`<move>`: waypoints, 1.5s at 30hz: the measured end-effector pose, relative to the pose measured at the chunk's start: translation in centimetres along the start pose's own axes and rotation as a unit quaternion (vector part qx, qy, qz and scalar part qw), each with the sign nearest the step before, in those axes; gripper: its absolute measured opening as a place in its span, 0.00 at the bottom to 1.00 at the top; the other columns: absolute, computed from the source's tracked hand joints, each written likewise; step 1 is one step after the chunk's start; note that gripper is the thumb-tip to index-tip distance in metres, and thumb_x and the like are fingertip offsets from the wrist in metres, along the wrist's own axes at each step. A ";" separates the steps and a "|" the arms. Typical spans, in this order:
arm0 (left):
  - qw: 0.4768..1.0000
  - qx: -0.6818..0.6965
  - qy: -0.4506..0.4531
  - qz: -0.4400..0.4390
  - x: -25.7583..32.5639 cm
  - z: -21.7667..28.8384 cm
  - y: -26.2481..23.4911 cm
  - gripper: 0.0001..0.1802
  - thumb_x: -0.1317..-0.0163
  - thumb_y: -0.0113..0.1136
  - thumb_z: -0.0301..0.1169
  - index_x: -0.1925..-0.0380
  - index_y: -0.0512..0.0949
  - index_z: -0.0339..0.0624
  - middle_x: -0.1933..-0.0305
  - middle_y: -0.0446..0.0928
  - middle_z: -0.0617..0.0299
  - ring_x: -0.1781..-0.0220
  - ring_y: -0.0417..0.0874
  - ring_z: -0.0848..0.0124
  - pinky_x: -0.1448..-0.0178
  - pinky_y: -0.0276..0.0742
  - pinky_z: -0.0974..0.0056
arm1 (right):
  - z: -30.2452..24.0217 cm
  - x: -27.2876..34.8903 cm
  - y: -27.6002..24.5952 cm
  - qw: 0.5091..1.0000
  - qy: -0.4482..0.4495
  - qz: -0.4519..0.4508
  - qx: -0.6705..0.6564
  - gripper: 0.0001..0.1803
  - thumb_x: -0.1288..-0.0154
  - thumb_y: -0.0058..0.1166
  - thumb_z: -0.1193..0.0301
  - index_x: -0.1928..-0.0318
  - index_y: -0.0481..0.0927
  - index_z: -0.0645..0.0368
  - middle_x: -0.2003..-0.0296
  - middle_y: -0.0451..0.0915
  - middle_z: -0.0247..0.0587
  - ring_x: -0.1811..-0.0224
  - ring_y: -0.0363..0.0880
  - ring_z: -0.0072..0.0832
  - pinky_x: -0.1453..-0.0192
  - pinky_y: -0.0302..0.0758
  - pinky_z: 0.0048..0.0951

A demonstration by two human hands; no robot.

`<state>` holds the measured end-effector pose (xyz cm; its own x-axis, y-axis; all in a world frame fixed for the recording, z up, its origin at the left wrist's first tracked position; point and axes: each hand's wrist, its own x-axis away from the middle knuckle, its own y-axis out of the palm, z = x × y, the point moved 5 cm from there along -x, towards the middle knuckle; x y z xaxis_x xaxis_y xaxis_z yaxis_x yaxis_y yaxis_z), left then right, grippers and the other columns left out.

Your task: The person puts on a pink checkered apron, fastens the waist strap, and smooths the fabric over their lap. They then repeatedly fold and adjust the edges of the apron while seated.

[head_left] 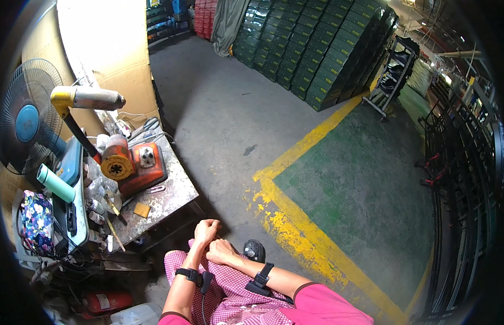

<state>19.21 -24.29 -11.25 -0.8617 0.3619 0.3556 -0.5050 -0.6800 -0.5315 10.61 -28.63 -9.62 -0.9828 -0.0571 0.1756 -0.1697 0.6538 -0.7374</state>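
Both hands are closed, close together above the lap of a pink-and-white checked apron (230,287). My left hand (207,230) is a little farther out, its fingers curled in toward the thumb. Just below and to its right, my right hand (221,251) has its fingers folded in a fist. Whatever either one holds, if anything, is hidden. Black straps with small devices circle both forearms. Nearest to the hands, on the worktable (179,187) at the left, lies a small yellowish-brown block (142,209).
An orange-red machine (144,168), a brush (114,208), scissors (151,124) and a green bottle (56,184) crowd the left side beside a fan (28,123). Stacked dark green boxes (311,49) stand ahead. A wheeled rack (393,78) and dark metal frames (463,179) are at right.
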 end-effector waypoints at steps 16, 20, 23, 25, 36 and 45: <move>1.000 -0.008 0.000 -0.002 -0.2 0.0 0.1 0.17 0.38 0.53 0.37 0.60 0.82 0.35 0.65 0.84 0.55 0.64 0.85 0.68 0.57 0.79 0.65 | 0.1 0.0 -0.1 1.000 0.004 -0.006 0.013 0.17 0.52 0.49 0.64 0.75 0.81 0.67 0.71 0.81 0.61 0.67 0.82 0.51 0.60 0.77 0.50; 1.000 -0.004 0.004 0.001 -0.2 -0.1 0.1 0.17 0.38 0.53 0.37 0.61 0.82 0.35 0.65 0.84 0.55 0.64 0.84 0.68 0.57 0.79 0.65 | 0.1 0.0 0.0 1.000 -0.001 -0.003 0.017 0.17 0.52 0.49 0.64 0.76 0.81 0.67 0.72 0.81 0.61 0.68 0.82 0.51 0.60 0.77 0.49; 1.000 0.004 -0.001 0.001 -0.3 -0.6 0.1 0.17 0.38 0.53 0.37 0.61 0.82 0.35 0.65 0.84 0.55 0.64 0.84 0.69 0.57 0.79 0.65 | -0.2 0.0 0.0 1.000 -0.001 -0.008 0.010 0.17 0.52 0.49 0.64 0.76 0.82 0.67 0.71 0.81 0.61 0.67 0.82 0.51 0.59 0.77 0.50; 1.000 0.004 0.001 0.012 -0.3 -0.6 0.0 0.19 0.40 0.53 0.42 0.64 0.84 0.39 0.67 0.84 0.55 0.63 0.85 0.62 0.54 0.78 0.62 | -0.2 0.0 0.0 1.000 0.004 -0.012 0.010 0.17 0.52 0.49 0.64 0.76 0.82 0.67 0.71 0.81 0.60 0.67 0.82 0.51 0.59 0.77 0.49; 1.000 0.002 -0.008 -0.003 0.1 0.3 0.0 0.17 0.38 0.53 0.38 0.61 0.82 0.35 0.66 0.84 0.55 0.64 0.84 0.69 0.57 0.78 0.66 | 0.1 -0.1 0.0 1.000 0.010 -0.013 0.011 0.17 0.52 0.49 0.64 0.75 0.82 0.67 0.71 0.81 0.60 0.66 0.82 0.51 0.58 0.77 0.49; 1.000 -0.011 0.002 0.002 0.0 0.0 0.0 0.17 0.38 0.53 0.38 0.61 0.83 0.36 0.66 0.84 0.55 0.64 0.84 0.69 0.56 0.78 0.66 | 0.0 0.0 -0.3 1.000 0.006 0.001 -0.021 0.17 0.53 0.49 0.65 0.78 0.80 0.69 0.73 0.79 0.65 0.67 0.81 0.55 0.58 0.77 0.50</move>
<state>19.25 -24.30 -11.22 -0.8640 0.3621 0.3498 -0.5023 -0.6673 -0.5499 10.64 -28.79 -9.41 -0.9821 -0.0470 0.1826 -0.1647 0.6852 -0.7095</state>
